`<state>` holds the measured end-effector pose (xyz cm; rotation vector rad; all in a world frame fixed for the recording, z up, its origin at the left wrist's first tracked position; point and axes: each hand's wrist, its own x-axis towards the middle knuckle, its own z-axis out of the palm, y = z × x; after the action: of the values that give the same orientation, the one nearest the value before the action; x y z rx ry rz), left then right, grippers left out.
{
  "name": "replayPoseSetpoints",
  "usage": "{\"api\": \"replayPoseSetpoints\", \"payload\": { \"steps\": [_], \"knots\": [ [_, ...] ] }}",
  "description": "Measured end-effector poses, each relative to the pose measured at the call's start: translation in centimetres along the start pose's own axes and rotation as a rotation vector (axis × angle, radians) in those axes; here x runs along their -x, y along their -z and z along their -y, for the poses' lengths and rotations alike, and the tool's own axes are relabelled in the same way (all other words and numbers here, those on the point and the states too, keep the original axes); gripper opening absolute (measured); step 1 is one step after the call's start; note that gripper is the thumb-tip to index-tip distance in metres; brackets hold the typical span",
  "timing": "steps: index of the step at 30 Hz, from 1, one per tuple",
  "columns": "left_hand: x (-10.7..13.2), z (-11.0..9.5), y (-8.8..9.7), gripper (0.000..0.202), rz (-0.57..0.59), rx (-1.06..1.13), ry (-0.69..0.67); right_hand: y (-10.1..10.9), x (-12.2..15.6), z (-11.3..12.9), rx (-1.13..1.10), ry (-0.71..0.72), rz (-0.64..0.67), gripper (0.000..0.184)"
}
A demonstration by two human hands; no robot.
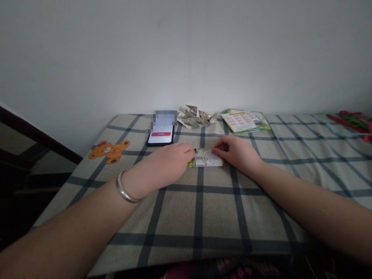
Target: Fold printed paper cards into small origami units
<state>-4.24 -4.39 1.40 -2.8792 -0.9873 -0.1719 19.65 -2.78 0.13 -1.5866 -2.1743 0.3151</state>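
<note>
Paper folded into a flat, printed strip lies on the table directly between the two hands, its long axis running from left to right, roughly level with the table's near edge. Neither hand is nearer: each is touching one end. The left hand covers the strip's left end with its fingertips, the back of the hand upward; whether its thumb closes from beneath is hidden, so I cannot tell if it grips or only presses. The right hand has thumb and finger brought together on the far right corner. Beyond the strip, toward the wall, sit folded paper pieces, with a phone to their left and printed sheets to their right.
</note>
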Motion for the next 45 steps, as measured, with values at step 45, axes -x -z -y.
{"api": "replayPoseSetpoints", "payload": {
  "steps": [45],
  "knots": [
    [1.0,-1.5,2.8,0.042,0.211,0.117,0.054,0.2,1.4,0.5,0.076,0.798,0.165,0.023]
  ]
}}
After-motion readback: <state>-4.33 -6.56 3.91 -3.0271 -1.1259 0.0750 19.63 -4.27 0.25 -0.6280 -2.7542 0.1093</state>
